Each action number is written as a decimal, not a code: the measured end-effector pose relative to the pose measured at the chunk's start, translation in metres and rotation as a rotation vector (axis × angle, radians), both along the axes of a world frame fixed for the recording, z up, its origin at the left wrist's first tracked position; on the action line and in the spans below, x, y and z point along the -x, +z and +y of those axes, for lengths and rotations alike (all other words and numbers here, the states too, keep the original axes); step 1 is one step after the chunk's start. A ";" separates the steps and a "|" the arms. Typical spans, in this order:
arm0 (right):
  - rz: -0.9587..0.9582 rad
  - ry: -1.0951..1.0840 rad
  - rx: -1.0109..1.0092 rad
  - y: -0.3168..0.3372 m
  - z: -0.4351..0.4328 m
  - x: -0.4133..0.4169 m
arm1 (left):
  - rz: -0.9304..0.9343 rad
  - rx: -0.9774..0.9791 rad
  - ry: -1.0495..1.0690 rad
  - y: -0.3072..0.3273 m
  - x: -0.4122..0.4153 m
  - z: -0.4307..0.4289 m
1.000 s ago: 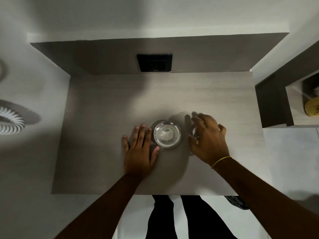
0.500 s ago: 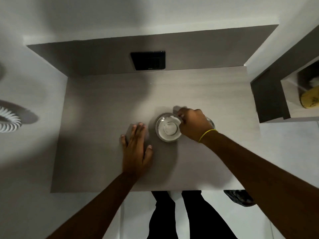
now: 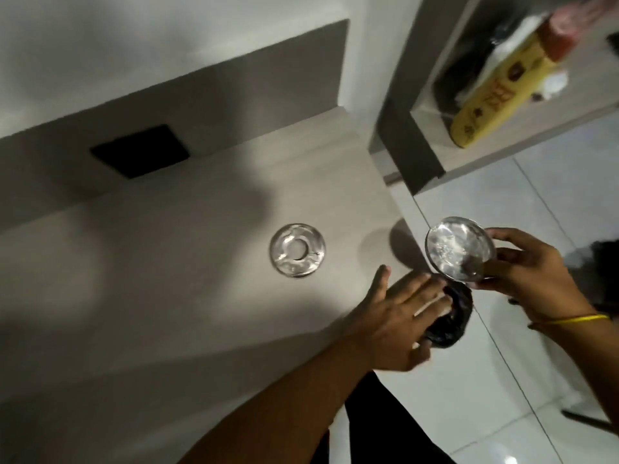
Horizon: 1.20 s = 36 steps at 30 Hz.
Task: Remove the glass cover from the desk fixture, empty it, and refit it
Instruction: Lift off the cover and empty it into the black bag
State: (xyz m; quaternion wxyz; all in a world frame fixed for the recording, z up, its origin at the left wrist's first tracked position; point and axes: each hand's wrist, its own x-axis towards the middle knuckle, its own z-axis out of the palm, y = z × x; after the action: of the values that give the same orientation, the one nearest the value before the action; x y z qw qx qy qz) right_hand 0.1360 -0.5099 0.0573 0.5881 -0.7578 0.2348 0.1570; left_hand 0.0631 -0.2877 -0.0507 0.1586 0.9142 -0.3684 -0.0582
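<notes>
My right hand [image 3: 532,279] holds the round glass cover [image 3: 460,251] tilted on edge, off the desk's right side, with white specks inside it. Just below the cover sits a bin lined with a black bag [image 3: 452,316] on the floor. My left hand [image 3: 395,316] hovers with fingers spread at the desk's right edge, its fingertips at the bin's rim, holding nothing. The ring-shaped glass fixture [image 3: 297,256] with a hole in its middle stays on the grey desk [image 3: 167,279], uncovered.
A black square panel [image 3: 140,150] is set in the desk's back wall. To the right stands a shelf unit [image 3: 412,139] with a yellow box [image 3: 495,92] lying in it. White floor tiles [image 3: 502,380] lie beside the desk, and my dark-clothed legs below.
My right hand lifted the glass cover off the fixture and carried it right, past the desk edge, over the bin. My left hand left the desk top and followed. The view swung right.
</notes>
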 end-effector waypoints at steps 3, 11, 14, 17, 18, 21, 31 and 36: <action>0.020 -0.180 -0.050 -0.021 -0.052 0.028 | -0.008 -0.120 -0.113 -0.011 -0.020 -0.023; -0.072 -0.424 0.033 -0.078 -0.105 0.084 | 0.005 -0.239 -0.140 -0.008 -0.024 -0.028; -0.177 -0.314 0.388 -0.099 -0.116 0.097 | 0.011 -0.261 -0.147 -0.005 -0.024 -0.030; -0.219 -0.114 0.647 -0.132 -0.123 0.098 | 0.005 -0.227 -0.120 -0.012 -0.023 -0.029; -0.223 -0.038 0.717 -0.148 -0.126 0.098 | -0.010 -0.225 -0.123 -0.016 -0.024 -0.029; -0.235 0.299 0.943 -0.209 -0.133 0.100 | -0.042 -0.227 -0.138 -0.025 -0.024 -0.028; -0.037 0.797 1.197 -0.341 -0.146 0.090 | -0.076 -0.266 -0.134 -0.024 -0.025 -0.025; 0.016 0.890 1.220 -0.371 -0.150 0.082 | -0.064 -0.215 -0.139 -0.022 -0.024 -0.026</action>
State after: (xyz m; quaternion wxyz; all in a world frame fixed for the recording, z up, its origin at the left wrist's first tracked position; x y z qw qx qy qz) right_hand 0.0540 -0.6596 -0.3139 -0.0564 -0.9712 -0.0437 0.2272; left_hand 0.0871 -0.3142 -0.0726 0.0435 0.8996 -0.4273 -0.0789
